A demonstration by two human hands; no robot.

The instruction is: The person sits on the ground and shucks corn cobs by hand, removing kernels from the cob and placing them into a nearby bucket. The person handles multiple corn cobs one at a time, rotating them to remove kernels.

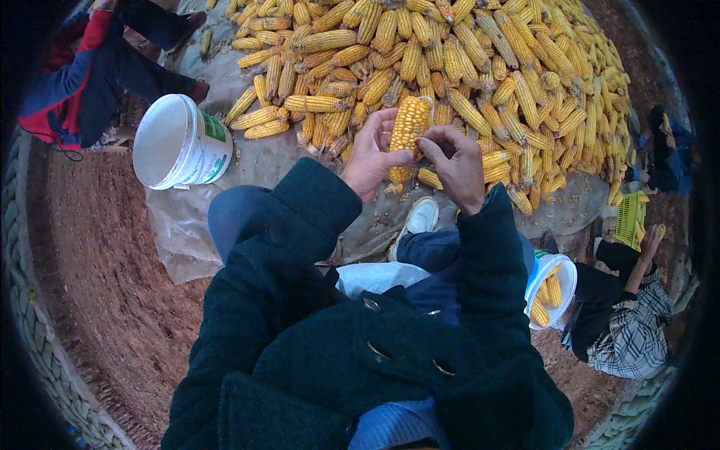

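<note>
Head-height fisheye view, steeply downward

Bumpy, glossy corn ear [410, 129], matt cloth sleeve [311, 201], seemingly plastic sheet [184, 232]

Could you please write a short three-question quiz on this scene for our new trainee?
1. True or false: the yellow-green slatted plastic basket is on the person's right side.

2. What is inside the round white plastic bucket on the person's right?
A. Grey stones
B. Yellow corn cobs
C. Green leaves

3. What is between the bare left hand and the bare right hand?

Key: 1. True. 2. B. 3. A single long yellow ear of corn.
</note>
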